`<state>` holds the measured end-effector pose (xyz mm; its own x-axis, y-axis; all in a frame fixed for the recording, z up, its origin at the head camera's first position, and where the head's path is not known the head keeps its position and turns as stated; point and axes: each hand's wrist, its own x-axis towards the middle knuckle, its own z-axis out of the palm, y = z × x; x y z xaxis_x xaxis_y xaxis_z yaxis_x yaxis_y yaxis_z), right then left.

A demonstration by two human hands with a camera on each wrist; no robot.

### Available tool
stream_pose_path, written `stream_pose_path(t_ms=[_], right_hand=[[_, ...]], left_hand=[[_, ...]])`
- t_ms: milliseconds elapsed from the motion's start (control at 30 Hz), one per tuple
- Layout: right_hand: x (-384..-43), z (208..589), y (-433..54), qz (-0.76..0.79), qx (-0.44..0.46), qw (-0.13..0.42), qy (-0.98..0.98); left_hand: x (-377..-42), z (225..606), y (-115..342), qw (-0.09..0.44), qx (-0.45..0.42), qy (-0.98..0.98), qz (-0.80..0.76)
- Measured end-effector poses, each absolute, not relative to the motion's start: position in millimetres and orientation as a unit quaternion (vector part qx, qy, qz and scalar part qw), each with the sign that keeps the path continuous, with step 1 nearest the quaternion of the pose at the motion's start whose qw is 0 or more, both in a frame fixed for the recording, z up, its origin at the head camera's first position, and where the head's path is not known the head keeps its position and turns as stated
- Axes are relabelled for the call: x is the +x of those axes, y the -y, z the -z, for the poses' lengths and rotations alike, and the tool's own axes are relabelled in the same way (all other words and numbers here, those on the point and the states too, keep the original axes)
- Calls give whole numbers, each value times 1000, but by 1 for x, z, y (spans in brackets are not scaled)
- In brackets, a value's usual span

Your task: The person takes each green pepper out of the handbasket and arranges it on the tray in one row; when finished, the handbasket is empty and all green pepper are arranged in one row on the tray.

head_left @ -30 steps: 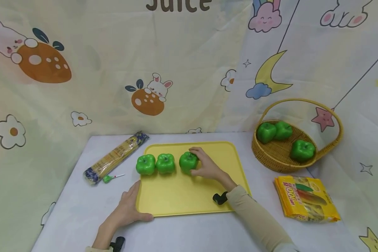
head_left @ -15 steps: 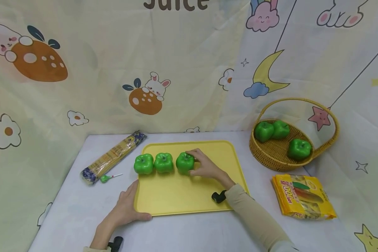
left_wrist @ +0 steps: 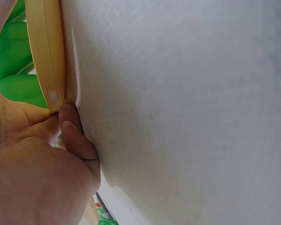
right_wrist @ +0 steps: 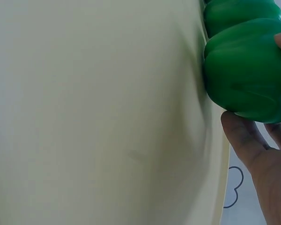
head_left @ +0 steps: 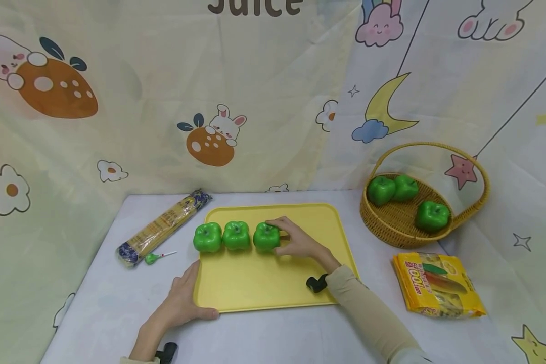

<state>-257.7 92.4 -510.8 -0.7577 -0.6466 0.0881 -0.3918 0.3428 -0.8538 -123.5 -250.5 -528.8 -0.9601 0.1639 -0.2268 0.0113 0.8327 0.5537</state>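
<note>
Head view: right hand (head_left: 302, 243) grasping a green pepper (head_left: 265, 237), fingers on its far side, thumb on the near side. That pepper is on the yellow tray (head_left: 255, 283), third in a row from the left. Middle pepper (head_left: 236, 236) sits just beside it, small gap; end pepper (head_left: 207, 238) at the left rim, close against the middle one. Left hand (head_left: 182, 298) not clenched: fingers and thumb spread round the tray's near left corner, resting on its edge. Tray lies flat on the white table (head_left: 273, 336). Behind its left side, long noodle packet (head_left: 164, 227), set slantwise, with a green lollipop (head_left: 151, 259) near it. To the right, wicker basket (head_left: 382, 226) with three more peppers (head_left: 432, 216) inside, two together, one apart. Yellow snack packet (head_left: 439, 285) in front of the basket. Cartoon backdrop (head_left: 277, 71) behind everything.

Left wrist view: fingertips touch the tray rim near the tabletop; green peppers show beyond the rim, partly cut off. Lollipop at the bottom edge. I can't make out the thumb's grip here.

Right wrist view: the grasped pepper between the fingertips, near the tray's edge, next pepper beyond it. Can't tell from this side whether those two touch.
</note>
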Motion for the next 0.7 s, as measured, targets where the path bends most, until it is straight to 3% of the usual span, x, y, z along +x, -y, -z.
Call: stream_pose_path(t_ms=[700], right_hand=[[-267,505,-81,473,-336,146,-802]], left_hand=[[-124,529,250,133,45,-948,-285]])
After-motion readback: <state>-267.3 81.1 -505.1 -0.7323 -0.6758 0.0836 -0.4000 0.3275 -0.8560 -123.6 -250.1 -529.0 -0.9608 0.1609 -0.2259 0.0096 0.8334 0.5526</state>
